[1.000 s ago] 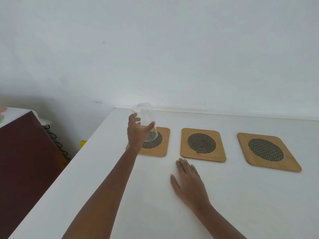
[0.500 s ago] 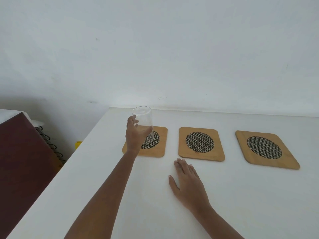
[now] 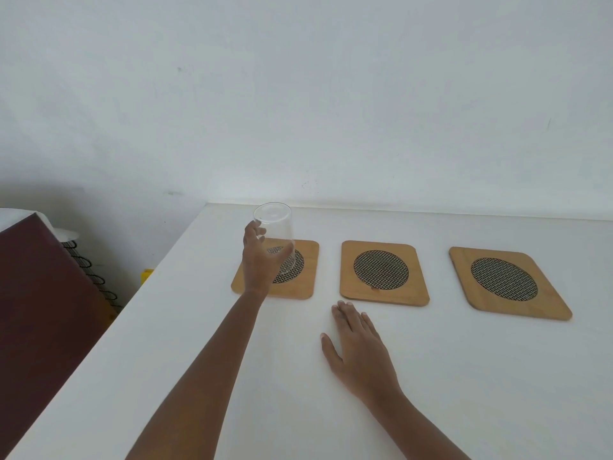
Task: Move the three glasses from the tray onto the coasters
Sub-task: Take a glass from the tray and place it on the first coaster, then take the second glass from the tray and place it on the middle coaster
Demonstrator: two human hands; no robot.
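Note:
Three wooden coasters with round mesh centres lie in a row on the white table: a left coaster [image 3: 306, 280], a middle coaster [image 3: 383, 273] and a right coaster [image 3: 507, 283]. My left hand [image 3: 260, 263] grips a clear glass [image 3: 275, 227], held upside down over the left coaster; whether its rim touches the mesh I cannot tell. My right hand [image 3: 360, 348] rests flat on the table, palm down, just in front of the middle coaster, holding nothing. The tray and the other glasses are out of view.
The white table [image 3: 464, 376] meets a white wall at the back. Its left edge runs diagonally; beyond it stand a dark red cabinet [image 3: 43, 310], a black wire rack [image 3: 89, 273] and a small yellow object [image 3: 147, 275] on the floor.
My left hand has lowered the upside-down glass closer onto the left coaster. My right hand has stayed flat on the table.

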